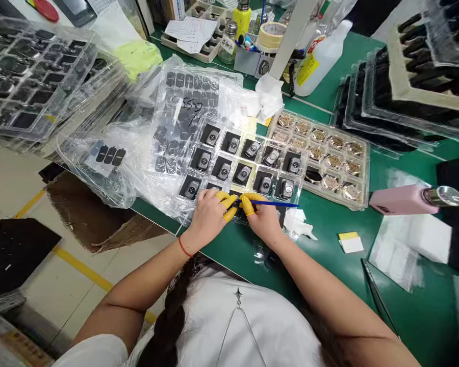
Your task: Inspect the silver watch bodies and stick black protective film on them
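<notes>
My left hand (210, 211), with yellow finger cots, is closed at the near edge of a clear plastic tray (248, 148). Its fingertips pinch a small dark smartwatch body (236, 203), mostly hidden by the fingers. My right hand (262, 216), also in yellow cots, grips a thin blue stick (277, 203) that points to the right. The tip of the stick is by the watch body, but I cannot tell whether it touches. Several smartwatch bodies (243, 174) lie back side up on black squares in the tray's compartments.
Behind the tray lies a bagged sheet of black stickers (187, 109). A tray of gold watch parts (331, 183) stands to its right. Tray stacks rise at the left (30, 76) and right (409, 92). A pink pump bottle (403, 200) and tweezers (378, 295) are at right.
</notes>
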Available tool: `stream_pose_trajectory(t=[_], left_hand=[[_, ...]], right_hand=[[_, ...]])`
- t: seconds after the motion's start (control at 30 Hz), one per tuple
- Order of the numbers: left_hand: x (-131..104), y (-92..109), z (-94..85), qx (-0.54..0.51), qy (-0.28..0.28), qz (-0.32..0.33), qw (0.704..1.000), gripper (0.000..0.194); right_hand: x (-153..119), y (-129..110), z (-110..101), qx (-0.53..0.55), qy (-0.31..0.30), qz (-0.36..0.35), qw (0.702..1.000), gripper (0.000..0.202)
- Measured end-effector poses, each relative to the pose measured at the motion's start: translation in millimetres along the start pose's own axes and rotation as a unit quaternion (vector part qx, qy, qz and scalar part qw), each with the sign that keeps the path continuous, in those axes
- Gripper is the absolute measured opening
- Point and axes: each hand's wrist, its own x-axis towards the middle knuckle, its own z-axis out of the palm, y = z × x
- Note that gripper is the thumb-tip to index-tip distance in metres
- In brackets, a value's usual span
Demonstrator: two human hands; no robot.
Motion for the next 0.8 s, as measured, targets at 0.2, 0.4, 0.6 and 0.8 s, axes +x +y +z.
stream_pose_trajectory(t=[0.2, 0.4, 0.6, 0.8], left_hand=[[3, -1, -3.3, 0.04, -0.022, 0.023, 0.999, 0.027], [7, -5, -12.7, 0.104, -0.063, 0.117, 0.986, 0.027], [-3, -8, -20.7, 0.156, -0.03, 0.193, 0.968, 0.028], [-12, -12, -24.5, 0.101, -0.005, 0.167, 0.981, 0.022]], right_hand=[[3, 2, -3, 0.021, -0.004, -0.009, 1.0, 0.03], [-1, -1, -6, 0.039, 0.026, 0.009, 0.999, 0.035], [-2, -2, -6, 0.046, 0.046, 0.017, 0.998, 0.034], [-2, 1, -3, 0.049, 0.036, -0.005, 0.998, 0.034]])
